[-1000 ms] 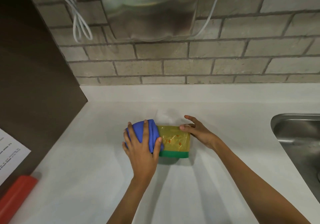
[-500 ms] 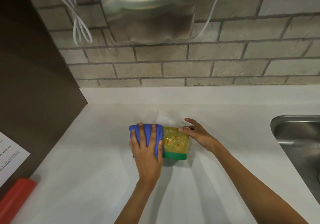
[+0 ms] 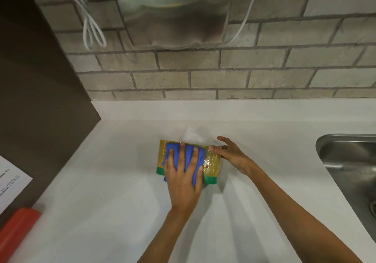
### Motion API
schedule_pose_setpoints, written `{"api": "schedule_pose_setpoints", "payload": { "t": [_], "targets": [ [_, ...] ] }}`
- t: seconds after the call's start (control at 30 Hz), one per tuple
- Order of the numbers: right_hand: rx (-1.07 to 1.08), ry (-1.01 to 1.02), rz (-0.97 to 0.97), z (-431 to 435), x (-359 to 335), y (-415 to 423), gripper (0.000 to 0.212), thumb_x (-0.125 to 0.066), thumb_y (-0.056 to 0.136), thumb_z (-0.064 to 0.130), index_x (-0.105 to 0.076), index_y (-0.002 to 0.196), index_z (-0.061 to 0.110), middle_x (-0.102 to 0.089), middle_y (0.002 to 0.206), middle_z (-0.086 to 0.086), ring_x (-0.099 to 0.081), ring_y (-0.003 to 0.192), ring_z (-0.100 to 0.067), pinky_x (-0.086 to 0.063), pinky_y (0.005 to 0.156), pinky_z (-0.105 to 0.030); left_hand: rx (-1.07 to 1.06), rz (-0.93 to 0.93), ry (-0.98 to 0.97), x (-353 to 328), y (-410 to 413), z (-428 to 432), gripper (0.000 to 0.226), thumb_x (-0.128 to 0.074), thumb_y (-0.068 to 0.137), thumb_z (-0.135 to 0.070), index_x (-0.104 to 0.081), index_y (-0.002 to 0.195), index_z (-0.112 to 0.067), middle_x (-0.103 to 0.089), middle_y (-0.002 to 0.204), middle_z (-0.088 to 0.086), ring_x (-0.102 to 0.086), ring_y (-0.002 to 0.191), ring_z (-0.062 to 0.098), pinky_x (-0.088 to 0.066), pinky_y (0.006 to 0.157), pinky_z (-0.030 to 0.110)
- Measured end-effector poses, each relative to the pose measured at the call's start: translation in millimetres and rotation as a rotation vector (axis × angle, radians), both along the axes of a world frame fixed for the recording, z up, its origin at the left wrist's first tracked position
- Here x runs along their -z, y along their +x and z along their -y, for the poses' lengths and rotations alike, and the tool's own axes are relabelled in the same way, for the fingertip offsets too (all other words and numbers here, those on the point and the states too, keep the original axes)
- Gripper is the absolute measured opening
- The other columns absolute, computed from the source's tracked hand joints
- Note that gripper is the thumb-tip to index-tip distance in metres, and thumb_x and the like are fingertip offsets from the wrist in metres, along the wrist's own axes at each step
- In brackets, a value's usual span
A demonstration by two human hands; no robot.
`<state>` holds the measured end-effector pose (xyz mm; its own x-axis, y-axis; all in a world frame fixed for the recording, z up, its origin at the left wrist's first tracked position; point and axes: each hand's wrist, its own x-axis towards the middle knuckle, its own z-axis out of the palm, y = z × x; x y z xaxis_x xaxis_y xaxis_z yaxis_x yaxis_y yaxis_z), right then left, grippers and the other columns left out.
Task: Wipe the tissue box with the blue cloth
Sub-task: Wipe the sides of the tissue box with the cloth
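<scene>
The tissue box [image 3: 212, 162] is a yellow pack with a green bottom band, lying on the white counter [image 3: 101, 181]. A white tissue [image 3: 191, 135] sticks out of its far side. My left hand [image 3: 183, 179] lies flat on the box's middle and presses the folded blue cloth [image 3: 188, 158] against it, fingers spread over the cloth. My right hand [image 3: 232, 154] holds the box's right end, thumb on top and fingers behind it. The cloth and hand hide most of the box's face.
A steel hand dryer [image 3: 173, 12] with white cables [image 3: 91, 24] hangs on the brick wall above. A steel sink [image 3: 350, 161] is at the right. A dark panel [image 3: 36, 90] stands on the left, with a red object [image 3: 16, 234] and a paper sheet [image 3: 10, 183].
My left hand has slid the blue cloth rightward from the box's left end to its middle, uncovering the left end. My right hand stays on the right end.
</scene>
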<state>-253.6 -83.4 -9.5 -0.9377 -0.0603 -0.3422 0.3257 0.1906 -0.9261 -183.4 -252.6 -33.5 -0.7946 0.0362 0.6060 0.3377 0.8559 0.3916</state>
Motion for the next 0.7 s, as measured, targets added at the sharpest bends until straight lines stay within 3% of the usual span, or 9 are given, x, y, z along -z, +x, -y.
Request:
{"api": "schedule_pose_setpoints", "payload": {
  "t": [0.13,0.33,0.43,0.5,0.63,0.7],
  "targets": [
    [-0.019,0.020,0.004,-0.7,-0.7,-0.2,0.089,-0.076,0.071,0.036,-0.028,0.144,0.020,-0.055,0.127,-0.013,-0.054,0.114,-0.022,-0.041,0.097,-0.029,0.164,-0.161,-0.197,21.6,4.6,22.0,0.038,-0.035,0.097,-0.037,-0.046,0.130,-0.022,-0.041,0.142,0.006,-0.036,0.129,0.032,-0.036,0.108,0.046],
    [-0.012,0.047,-0.005,6.0,-4.0,0.6,0.089,-0.076,0.070,0.040,-0.029,0.143,0.022,-0.053,0.119,-0.006,-0.051,0.106,-0.017,-0.038,0.085,-0.024,-0.064,-0.011,0.142,4.4,3.0,-2.7,0.047,-0.028,0.098,-0.042,-0.049,0.133,-0.017,-0.046,0.142,0.017,-0.029,0.133,0.035,-0.032,0.109,0.046],
    [0.028,0.053,-0.004,-2.0,0.3,5.8,0.090,-0.076,0.069,0.041,-0.028,0.143,0.022,-0.056,0.119,-0.006,-0.053,0.104,-0.016,-0.038,0.083,-0.021,0.127,-0.098,-0.058,16.4,11.2,-11.4,0.042,-0.033,0.097,-0.040,-0.043,0.135,-0.023,-0.042,0.146,0.011,-0.030,0.134,0.036,-0.023,0.113,0.043],
    [0.017,0.053,-0.004,-1.9,1.3,7.1,0.091,-0.077,0.068,0.039,-0.028,0.143,0.023,-0.058,0.107,0.002,-0.055,0.096,-0.009,-0.040,0.073,-0.015,0.185,-0.151,-0.179,31.2,15.9,3.9,0.040,-0.038,0.096,-0.037,-0.043,0.134,-0.024,-0.037,0.146,0.008,-0.031,0.134,0.035,-0.021,0.114,0.044],
    [0.003,0.055,-0.009,6.8,-2.0,3.7,0.093,-0.078,0.068,0.036,-0.027,0.144,0.022,-0.052,0.097,0.009,-0.053,0.094,-0.007,-0.038,0.065,-0.010,-0.038,-0.063,0.025,33.0,20.3,9.2,0.042,-0.028,0.099,-0.040,-0.043,0.133,-0.020,-0.038,0.144,0.014,-0.027,0.135,0.038,-0.033,0.107,0.054],
    [0.028,0.050,-0.013,5.0,-1.6,2.3,0.093,-0.078,0.068,0.037,-0.026,0.144,0.022,-0.053,0.096,0.009,-0.054,0.091,-0.004,-0.038,0.064,-0.010,-0.009,-0.054,-0.004,26.1,19.7,-3.1,0.043,-0.026,0.099,-0.041,-0.041,0.135,-0.022,-0.034,0.145,0.011,-0.026,0.136,0.038,-0.031,0.109,0.051]
  ]
}}
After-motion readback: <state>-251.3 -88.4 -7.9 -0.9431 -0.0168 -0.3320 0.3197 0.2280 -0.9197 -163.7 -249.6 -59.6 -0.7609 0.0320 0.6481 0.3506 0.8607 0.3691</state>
